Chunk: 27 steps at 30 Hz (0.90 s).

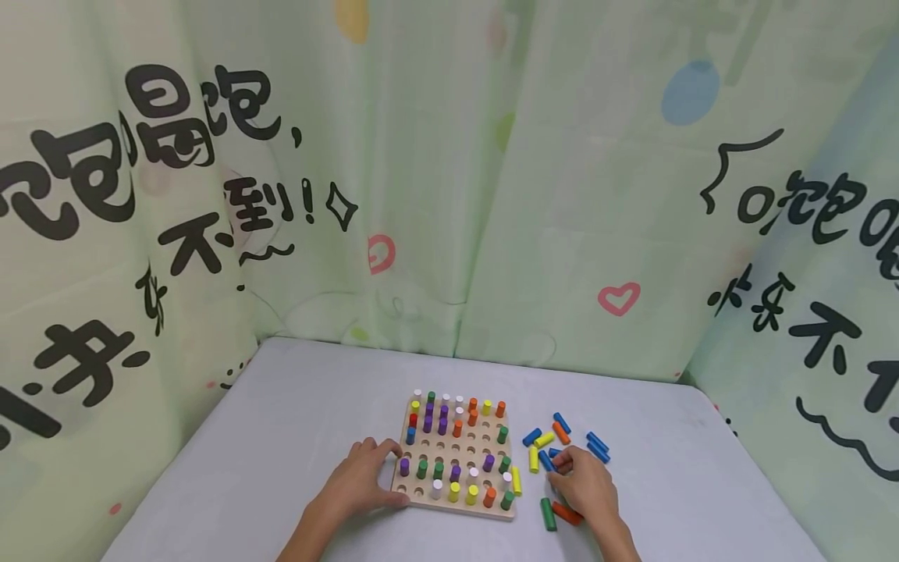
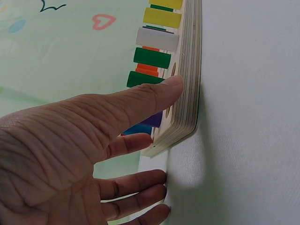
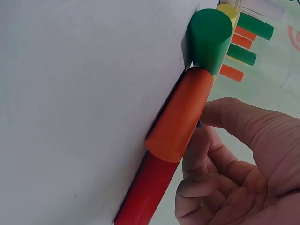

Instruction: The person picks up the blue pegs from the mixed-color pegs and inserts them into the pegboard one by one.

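Note:
A wooden pegboard (image 1: 460, 510) with rows of holes and coloured cylindrical pegs stands on the table. My left hand (image 1: 361, 478) rests at its near left corner. In the left wrist view the thumb (image 2: 154, 96) lies straight along the edge and the other fingers spread beside the side. Right of the board, my right hand (image 1: 588, 488) pinches a blue peg (image 1: 546, 460) between thumb and fingertips; only a sliver of blue shows in the right wrist view. Beside that hand lie a green peg (image 1: 548, 515) and an orange peg (image 1: 566, 513), with a red peg (image 3: 147, 194) behind the orange one.
Loose blue, yellow and orange pegs lie beyond the right hand, including a blue pair (image 1: 598, 446) and an orange peg (image 1: 561, 433). A yellow peg (image 1: 517, 481) lies along the board's right edge. Printed curtains (image 1: 421, 234) surround the white table (image 1: 316, 390).

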{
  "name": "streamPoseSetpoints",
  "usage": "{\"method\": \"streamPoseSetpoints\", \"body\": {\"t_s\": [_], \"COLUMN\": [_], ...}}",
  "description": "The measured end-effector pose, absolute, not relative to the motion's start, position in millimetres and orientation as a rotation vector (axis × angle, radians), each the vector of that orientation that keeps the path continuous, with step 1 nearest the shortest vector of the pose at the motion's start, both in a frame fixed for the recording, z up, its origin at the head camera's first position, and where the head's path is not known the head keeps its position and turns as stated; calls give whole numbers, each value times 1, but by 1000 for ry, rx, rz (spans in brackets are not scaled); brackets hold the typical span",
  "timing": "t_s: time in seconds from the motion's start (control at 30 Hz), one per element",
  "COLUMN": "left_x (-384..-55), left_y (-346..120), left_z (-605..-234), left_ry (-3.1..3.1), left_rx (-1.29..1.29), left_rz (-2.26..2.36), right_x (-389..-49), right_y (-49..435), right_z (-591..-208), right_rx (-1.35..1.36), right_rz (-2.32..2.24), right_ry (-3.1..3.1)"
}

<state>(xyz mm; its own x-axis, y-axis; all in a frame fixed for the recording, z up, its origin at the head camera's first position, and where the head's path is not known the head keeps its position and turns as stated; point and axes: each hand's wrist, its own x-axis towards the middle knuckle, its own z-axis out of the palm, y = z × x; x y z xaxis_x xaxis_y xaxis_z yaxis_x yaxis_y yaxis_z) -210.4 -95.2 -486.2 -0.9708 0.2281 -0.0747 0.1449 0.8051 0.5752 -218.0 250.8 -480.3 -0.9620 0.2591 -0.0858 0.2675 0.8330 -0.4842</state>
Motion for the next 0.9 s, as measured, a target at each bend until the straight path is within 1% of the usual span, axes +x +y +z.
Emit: {"method": "streamPoseSetpoints", "body": {"t_s": [0.57,0.9], "left_x": [-210,-210], "left_y": [-93,-94], "left_z": [-484,-484], "left_ry": [2836,2843], "left_rx": [297,284], "left_rz": [895,886], "right_x": [-207,-205], "right_y": [252,244], "right_z": [-477,-473], "right_rx": [451,429], "right_rz": [-883,-949], "right_ry": [2993,3038]}}
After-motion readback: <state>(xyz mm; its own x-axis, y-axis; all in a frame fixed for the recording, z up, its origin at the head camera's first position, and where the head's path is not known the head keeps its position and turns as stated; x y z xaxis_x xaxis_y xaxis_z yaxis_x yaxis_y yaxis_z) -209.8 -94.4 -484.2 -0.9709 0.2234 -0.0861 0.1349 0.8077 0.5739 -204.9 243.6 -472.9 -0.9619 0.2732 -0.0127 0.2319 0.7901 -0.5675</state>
